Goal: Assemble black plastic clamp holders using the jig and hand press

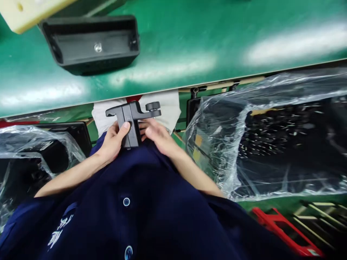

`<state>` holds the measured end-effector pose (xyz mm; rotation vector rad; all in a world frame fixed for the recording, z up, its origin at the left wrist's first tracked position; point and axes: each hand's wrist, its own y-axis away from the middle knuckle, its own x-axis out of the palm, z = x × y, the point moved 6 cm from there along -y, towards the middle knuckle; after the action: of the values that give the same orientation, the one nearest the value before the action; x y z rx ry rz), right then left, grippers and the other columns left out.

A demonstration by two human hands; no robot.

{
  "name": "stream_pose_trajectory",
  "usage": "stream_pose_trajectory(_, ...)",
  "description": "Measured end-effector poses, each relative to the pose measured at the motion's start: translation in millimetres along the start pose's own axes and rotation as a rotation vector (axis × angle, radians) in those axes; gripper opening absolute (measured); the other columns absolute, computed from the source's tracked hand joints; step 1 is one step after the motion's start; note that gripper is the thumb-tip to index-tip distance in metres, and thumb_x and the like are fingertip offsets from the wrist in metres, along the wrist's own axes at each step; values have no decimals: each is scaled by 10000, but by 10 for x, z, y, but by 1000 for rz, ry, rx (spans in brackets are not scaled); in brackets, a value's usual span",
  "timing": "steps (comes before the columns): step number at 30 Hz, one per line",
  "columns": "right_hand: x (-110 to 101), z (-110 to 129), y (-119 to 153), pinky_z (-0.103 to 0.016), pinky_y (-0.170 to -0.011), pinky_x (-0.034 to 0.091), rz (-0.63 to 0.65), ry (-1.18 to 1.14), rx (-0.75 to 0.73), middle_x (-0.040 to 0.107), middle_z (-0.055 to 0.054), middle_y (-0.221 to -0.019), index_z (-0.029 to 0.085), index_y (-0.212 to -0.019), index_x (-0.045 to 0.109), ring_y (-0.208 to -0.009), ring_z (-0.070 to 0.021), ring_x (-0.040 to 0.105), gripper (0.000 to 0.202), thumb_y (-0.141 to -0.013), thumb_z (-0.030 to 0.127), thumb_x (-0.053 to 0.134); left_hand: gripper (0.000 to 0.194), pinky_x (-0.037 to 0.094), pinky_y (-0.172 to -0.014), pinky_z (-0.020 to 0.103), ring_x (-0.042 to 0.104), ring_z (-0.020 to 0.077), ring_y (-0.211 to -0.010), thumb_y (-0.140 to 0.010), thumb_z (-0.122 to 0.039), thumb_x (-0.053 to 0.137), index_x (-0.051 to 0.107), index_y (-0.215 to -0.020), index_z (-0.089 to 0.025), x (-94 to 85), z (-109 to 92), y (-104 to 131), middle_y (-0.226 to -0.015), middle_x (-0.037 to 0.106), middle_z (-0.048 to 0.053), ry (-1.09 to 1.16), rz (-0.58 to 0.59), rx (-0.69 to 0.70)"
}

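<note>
A black plastic clamp-like part (132, 122) with a round knob at its right end is held close to my body, just below the bench edge. My left hand (113, 140) grips its left side, the thumb pressed on its front face. Beside the part's right side, my right hand (158, 135) has its fingers bent behind or against it; the fingertips are partly hidden, so what they hold cannot be made out.
The green bench (176, 47) runs across the top, with a black tray (93, 45) bearing a screw. Plastic-lined bins of black parts stand right (287, 144) and left (48, 155). A red frame (287, 229) is at lower right.
</note>
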<state>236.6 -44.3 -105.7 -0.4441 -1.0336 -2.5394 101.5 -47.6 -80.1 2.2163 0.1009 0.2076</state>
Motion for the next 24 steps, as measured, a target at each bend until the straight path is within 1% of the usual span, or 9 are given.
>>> stream_pose_trajectory(4,50,50,276,-376,-960,503,-183,229,-48,616,-99,-1182,185,-1249,509,-1105,-239,593,727,-697,617,704,478,547,-850,327,679,222,-951,-753,-511,728,588,-1046,-161,247,-93,59,-995,718,91,-182,104,123)
stream_pose_trajectory(8,-151,314,666,-432,-943,518,-264,405,-108,664,-70,-1071,222,-1128,604,-1025,-273,629,632,-658,622,734,266,556,-887,371,684,247,-984,-871,-417,612,644,-1031,-207,437,-165,313,-1044,722,83,-422,299,254)
stream_pose_trajectory(9,-241,423,778,-446,-928,522,-289,451,-148,674,-67,-1029,227,-1090,622,-1003,-282,635,614,-640,626,747,244,548,-929,387,672,255,-1045,-898,-386,574,657,-1069,-233,464,-183,376,-1096,716,77,-491,346,316)
stream_pose_trajectory(11,-452,698,981,-450,-854,543,-385,493,-260,681,-70,-973,232,-1051,637,-940,-288,648,604,-614,630,764,261,554,-950,389,662,254,-1095,-899,-326,565,654,-1143,-300,471,-279,457,-1147,709,44,-580,353,527)
stream_pose_trajectory(14,-740,1213,1106,-373,-578,534,-518,362,-444,678,-69,-846,225,-1040,619,-665,-227,633,594,-638,652,721,349,595,-872,348,702,236,-999,-853,-231,588,644,-1171,-364,373,-555,497,-1098,728,-4,-564,222,905)
stream_pose_trajectory(16,-864,1627,1029,-301,-408,427,-553,245,-558,642,-47,-697,212,-943,607,-477,-171,544,549,-663,681,658,369,604,-806,337,722,231,-881,-809,-179,611,661,-1126,-362,216,-781,499,-1002,747,-14,-526,55,1104)
stream_pose_trajectory(18,-956,2070,870,-259,-354,347,-608,190,-640,584,-22,-579,204,-809,580,-406,-140,483,504,-672,687,624,335,602,-739,329,718,223,-767,-775,-149,629,678,-1055,-327,7,-982,485,-897,748,-10,-514,-130,1234)
stream_pose_trajectory(21,-1040,2649,520,-215,-346,294,-658,198,-593,562,-12,-531,185,-718,542,-380,-97,429,459,-696,635,632,253,579,-670,294,693,194,-673,-766,-90,617,664,-965,-239,-313,-1153,404,-788,721,20,-558,-357,1392)
stream_pose_trajectory(24,-1017,3102,62,-184,-316,206,-535,269,-429,578,-16,-529,167,-699,515,-328,-52,336,438,-698,577,668,257,544,-664,274,673,174,-660,-757,-4,587,632,-941,-178,-536,-1150,220,-748,705,46,-704,-603,1540)
